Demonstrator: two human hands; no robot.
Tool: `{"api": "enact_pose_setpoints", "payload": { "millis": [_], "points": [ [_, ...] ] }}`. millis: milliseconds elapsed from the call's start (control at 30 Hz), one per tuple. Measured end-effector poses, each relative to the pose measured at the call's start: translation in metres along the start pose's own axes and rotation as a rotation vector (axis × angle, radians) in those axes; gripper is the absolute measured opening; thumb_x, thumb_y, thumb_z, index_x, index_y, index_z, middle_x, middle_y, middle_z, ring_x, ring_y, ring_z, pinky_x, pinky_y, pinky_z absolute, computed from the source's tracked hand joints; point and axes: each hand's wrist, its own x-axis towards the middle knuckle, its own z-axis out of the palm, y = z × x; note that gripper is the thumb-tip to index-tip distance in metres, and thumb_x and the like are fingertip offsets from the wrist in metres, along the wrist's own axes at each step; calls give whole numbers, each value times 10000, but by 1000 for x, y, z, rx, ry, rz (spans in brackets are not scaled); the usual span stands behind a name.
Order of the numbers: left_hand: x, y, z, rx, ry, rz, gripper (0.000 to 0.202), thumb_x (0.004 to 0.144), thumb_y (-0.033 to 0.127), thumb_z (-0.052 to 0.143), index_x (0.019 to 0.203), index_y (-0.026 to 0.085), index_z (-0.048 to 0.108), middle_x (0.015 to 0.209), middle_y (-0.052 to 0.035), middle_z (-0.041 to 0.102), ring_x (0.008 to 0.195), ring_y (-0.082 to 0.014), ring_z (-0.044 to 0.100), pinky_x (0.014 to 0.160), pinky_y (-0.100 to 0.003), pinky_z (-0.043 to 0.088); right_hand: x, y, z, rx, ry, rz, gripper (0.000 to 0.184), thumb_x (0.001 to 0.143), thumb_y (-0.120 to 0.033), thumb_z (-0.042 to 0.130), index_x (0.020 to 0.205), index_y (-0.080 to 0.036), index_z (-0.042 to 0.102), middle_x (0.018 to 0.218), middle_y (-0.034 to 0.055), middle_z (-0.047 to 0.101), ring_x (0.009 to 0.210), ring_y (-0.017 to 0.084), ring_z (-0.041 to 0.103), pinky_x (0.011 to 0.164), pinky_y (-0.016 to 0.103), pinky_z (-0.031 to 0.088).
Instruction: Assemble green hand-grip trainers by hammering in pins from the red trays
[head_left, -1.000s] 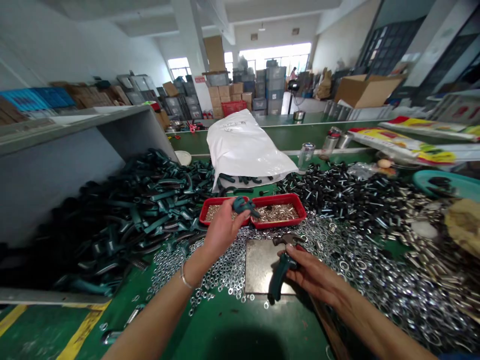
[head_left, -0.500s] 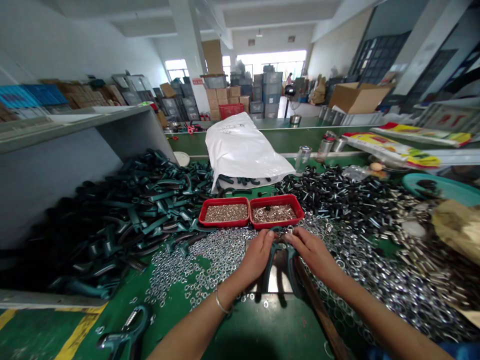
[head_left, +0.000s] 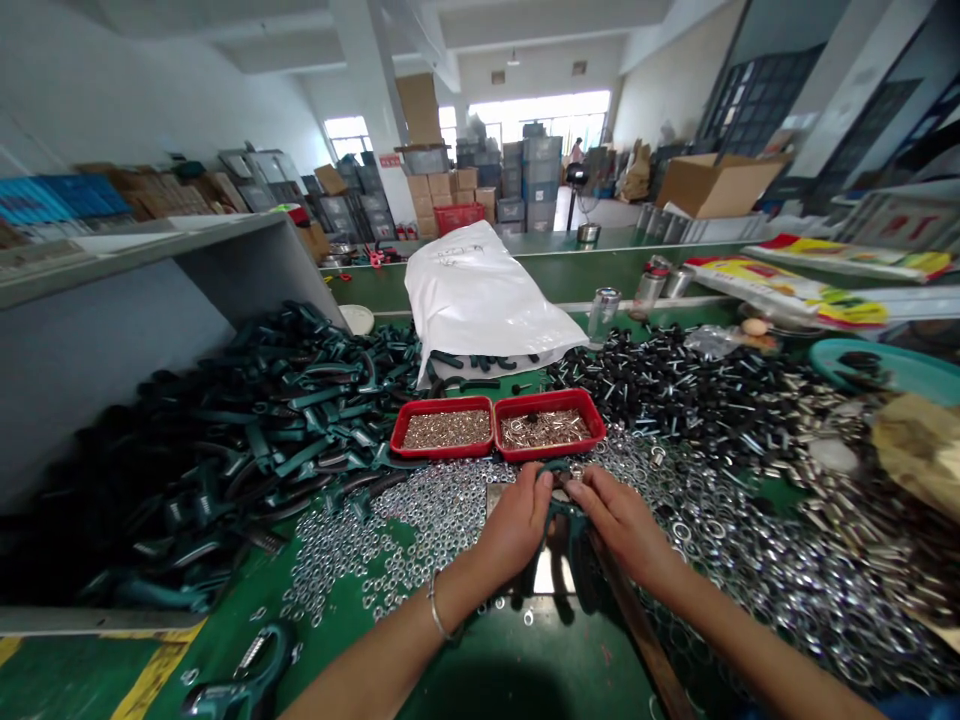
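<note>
Room: a factory hall [head_left: 525, 25], with stacked plastic crates and cardboard boxes [head_left: 450, 185] at upper centre and a distant person [head_left: 576, 152] before the bright windows.

Bench: a green workbench [head_left: 465, 670] fills the lower half of the frame.

Left side: a grey metal shelf [head_left: 150, 250] stands at the left edge, above a large heap of dark green tool handles [head_left: 262, 420].

Right side: a dense heap of black-and-silver parts [head_left: 675, 400] lies right of centre. Glass jars [head_left: 604, 312], printed bags [head_left: 795, 290] and a teal plate [head_left: 885, 368] sit beyond and beside it.

Upper centre: a white plastic sack [head_left: 480, 295] lies on the bench, with a few dark parts along its lower edge.

Centre: two red trays [head_left: 442, 452] sit side by side, touching, both filled with small metal parts.

Below the trays: steel washers [head_left: 375, 540] are strewn across the bench on both sides of a flat steel plate [head_left: 559, 578].

Lower left: a loose dark green sprung tool [head_left: 240, 680] lies at the frame's bottom edge.

Left hand [head_left: 514, 527]: curled around the green-handled tool [head_left: 559, 530], fingers closed, a thin bangle [head_left: 436, 612] on the wrist.

Right hand [head_left: 622, 530]: pressed in close beside the left, fingers wrapped over the tool's upper end, which sits just above the steel plate.
</note>
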Motion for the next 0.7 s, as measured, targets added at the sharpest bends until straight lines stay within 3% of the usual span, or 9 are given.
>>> {"api": "enact_pose_setpoints", "payload": {
  "millis": [100, 200, 333, 500, 600, 700],
  "points": [
    [-8, -3, 0, 71, 13, 21, 411, 1026, 409, 188, 1200, 168, 472, 985, -102, 674, 902, -230, 659, 807, -364, 499, -3, -5, -3, 4, -72, -5, 292, 1001, -440, 405, 819, -228, 489, 739, -15, 553, 691, 166, 542, 666, 288, 408],
    [-19, -5, -3, 176, -23, 78, 416, 1017, 407, 216, 1257, 152, 441, 1098, -136, 661, 979, -249, 655, 872, -403, 498, -8, -13, -9, 73, -189, -31, 284, 1000, -450, 407, 914, -218, 546, 844, 13, 609, 793, 180, 577, 757, 305, 449],
    [-37, 9, -14, 249, -205, 122, 439, 1016, 417, 193, 1284, 158, 425, 1077, -134, 673, 941, -258, 669, 835, -405, 515, -25, -24, -11, 197, -318, -40, 303, 1012, -426, 372, 1061, -217, 586, 1008, 42, 639, 925, 186, 595, 881, 321, 470],
    [-55, 27, -23, 368, -397, 128, 396, 1013, 373, 216, 1233, 152, 460, 992, -134, 689, 829, -254, 686, 741, -364, 514, -47, -26, 1, 100, -306, -50, 275, 1010, -388, 375, 1020, -203, 577, 1004, 63, 652, 917, 190, 611, 861, 328, 477],
    [-45, 17, -20, 399, -370, 97, 411, 1022, 385, 200, 1264, 157, 443, 1007, -130, 693, 847, -244, 693, 731, -343, 510, -36, -15, 10, 80, -336, 14, 321, 1015, -402, 334, 1036, -189, 574, 901, 56, 673, 798, 186, 639, 773, 324, 495],
    [-19, -9, -15, 458, -328, 23, 427, 1032, 400, 177, 1219, 157, 474, 924, -100, 706, 855, -238, 698, 725, -326, 514, -1, 7, 12, 9, -429, 46, 337, 1009, -394, 355, 1032, -173, 609, 737, 19, 669, 632, 174, 619, 639, 293, 478]
  ]
}}
